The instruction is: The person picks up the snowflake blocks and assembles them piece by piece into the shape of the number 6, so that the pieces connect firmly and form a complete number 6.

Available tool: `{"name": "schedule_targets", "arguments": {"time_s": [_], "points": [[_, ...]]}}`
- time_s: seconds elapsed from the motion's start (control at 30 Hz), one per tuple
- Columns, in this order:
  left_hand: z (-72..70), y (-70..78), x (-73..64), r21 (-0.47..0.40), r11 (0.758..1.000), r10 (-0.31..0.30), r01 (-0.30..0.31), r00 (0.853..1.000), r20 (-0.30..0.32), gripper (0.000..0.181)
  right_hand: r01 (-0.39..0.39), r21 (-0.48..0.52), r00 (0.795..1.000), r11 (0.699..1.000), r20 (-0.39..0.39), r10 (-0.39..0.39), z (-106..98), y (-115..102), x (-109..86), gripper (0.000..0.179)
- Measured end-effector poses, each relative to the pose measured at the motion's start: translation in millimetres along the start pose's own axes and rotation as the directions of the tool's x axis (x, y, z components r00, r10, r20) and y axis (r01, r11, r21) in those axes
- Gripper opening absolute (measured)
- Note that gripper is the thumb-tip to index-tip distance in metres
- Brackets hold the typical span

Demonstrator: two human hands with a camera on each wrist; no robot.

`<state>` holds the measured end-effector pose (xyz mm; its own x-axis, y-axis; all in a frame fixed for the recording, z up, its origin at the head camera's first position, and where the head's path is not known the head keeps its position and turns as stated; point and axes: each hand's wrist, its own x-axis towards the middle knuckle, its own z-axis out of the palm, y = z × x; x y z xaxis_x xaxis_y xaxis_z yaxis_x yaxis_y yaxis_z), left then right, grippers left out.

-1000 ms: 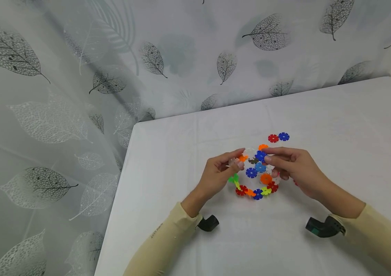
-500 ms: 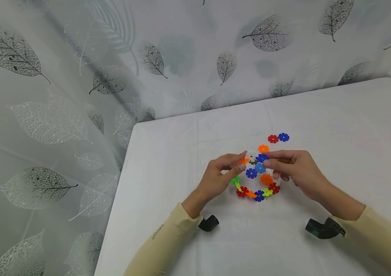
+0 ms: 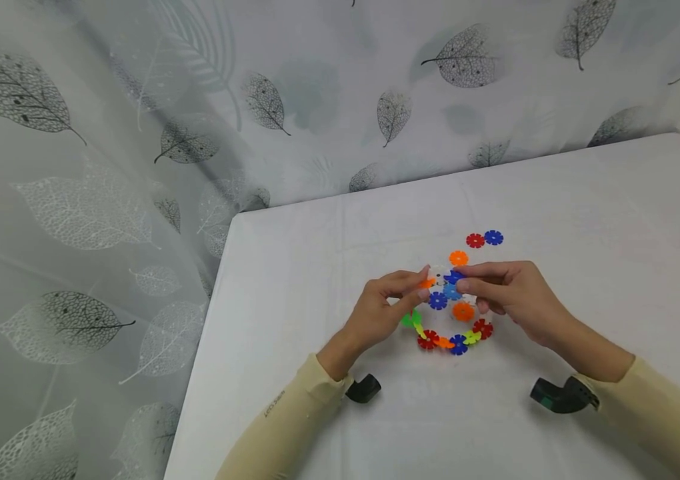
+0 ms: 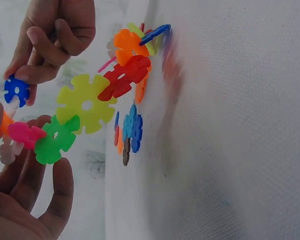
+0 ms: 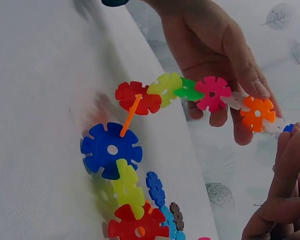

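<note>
head view looks down; wrist views share the chain, closer.

Head view: soft, flat light; worktop brightish, curtain greyer at left. Faint shadows under the sleeves. Both wrist views dimmer, slightly hazy; discs throw blurry shadows on the worktop, red-tinted in left wrist view, where the curtain goes out of focus.

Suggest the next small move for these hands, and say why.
Probably press the blue flower disc into the clear disc, slots aligned: the right hand pinches the blue one right beside it, while the left hand pinches the adjoining orange disc. Whether they already interlock is unclear.
</note>
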<state>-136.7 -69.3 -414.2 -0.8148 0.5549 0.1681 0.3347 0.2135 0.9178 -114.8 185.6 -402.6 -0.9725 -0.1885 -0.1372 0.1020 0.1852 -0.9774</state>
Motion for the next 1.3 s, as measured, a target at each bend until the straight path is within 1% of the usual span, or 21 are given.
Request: {"name": "schedule_targets", "arguments": {"time_s": [0.1, 0.23, 0.3, 0.37, 0.5, 0.6, 0.67, 0.77, 0.87, 1.0, 1.07, 1.17, 1.23, 1.3], "points": [[-1.0, -0.1, -0.3, -0.014, 1.000, -0.011, 0.011, 1.000, 0.003, 0.043, -0.004, -0.051, 1.000, 0.999, 0.006, 0.005, 0, 0, 0.2, 0.048], [-1.6, 0.1, -0.1, -0.046, 0.998, -0.045, 0.045, 0.999, -0.005, 0.043, -0.010, -0.140, 1.000, 0.990, 0.022, 0.014, -4, 1, 1.1, 0.049], [-1.5, -0.5, 0.2, -0.062, 0.996, -0.065, 0.064, 0.998, -0.017, 0.042, -0.012, -0.180, 1.000, 0.984, 0.014, 0.015, -8, 1, 2.4, 0.050], [-1.3, -1.4, 0.8, -0.074, 0.994, -0.084, 0.082, 0.996, -0.034, 0.041, -0.020, -0.200, 1.000, 0.980, -0.012, 0.017, -13, 0, 3.3, 0.052], [-1.1, -3.2, 1.0, -0.088, 0.991, -0.106, 0.100, 0.992, -0.067, 0.043, -0.007, -0.171, 0.993, 0.985, -0.113, -0.013, -27, 2, 5.8, 0.053], [-1.5, -3.9, 0.7, -0.090, 0.990, -0.117, 0.110, 0.990, -0.077, 0.045, 0.018, -0.115, 0.980, 0.993, -0.196, -0.041, -39, 6, 7.9, 0.049], [-2.1, -4.2, 0.4, -0.102, 0.988, -0.126, 0.118, 0.989, -0.080, 0.044, 0.033, -0.093, 0.970, 0.995, -0.236, -0.054, -46, 8, 9.9, 0.048], [-4.4, -4.8, -0.2, -0.118, 0.985, -0.133, 0.123, 0.987, -0.085, 0.043, 0.030, -0.087, 0.959, 0.996, -0.280, -0.053, -53, 10, 13.5, 0.052], [-8.5, -5.8, -0.2, -0.133, 0.984, -0.128, 0.115, 0.987, -0.092, 0.041, 0.012, -0.106, 0.950, 0.994, -0.309, -0.045, -57, 13, 17.0, 0.059], [-15.0, -6.9, 0.2, -0.133, 0.984, -0.130, 0.115, 0.985, -0.110, 0.040, -0.009, -0.129, 0.941, 0.992, -0.337, -0.035, -62, 18, 18.6, 0.062], [-17.9, -6.9, 0.0, -0.128, 0.984, -0.137, 0.122, 0.983, -0.122, 0.040, -0.023, -0.148, 0.937, 0.989, -0.349, -0.030, -65, 21, 18.6, 0.063], [-20.8, -6.6, 0.2, -0.118, 0.985, -0.144, 0.129, 0.980, -0.134, 0.040, -0.046, -0.192, 0.938, 0.980, -0.346, -0.024, -69, 24, 18.3, 0.064], [-21.7, -6.1, 0.2, -0.121, 0.984, -0.145, 0.129, 0.980, -0.135, 0.040, -0.067, -0.255, 0.948, 0.965, -0.317, -0.018, -72, 27, 18.3, 0.064], [-22.0, -5.7, 0.4, -0.125, 0.984, -0.144, 0.128, 0.980, -0.134, 0.040, -0.087, -0.342, 0.967, 0.936, -0.257, -0.004, -75, 29, 18.6, 0.061]]}}
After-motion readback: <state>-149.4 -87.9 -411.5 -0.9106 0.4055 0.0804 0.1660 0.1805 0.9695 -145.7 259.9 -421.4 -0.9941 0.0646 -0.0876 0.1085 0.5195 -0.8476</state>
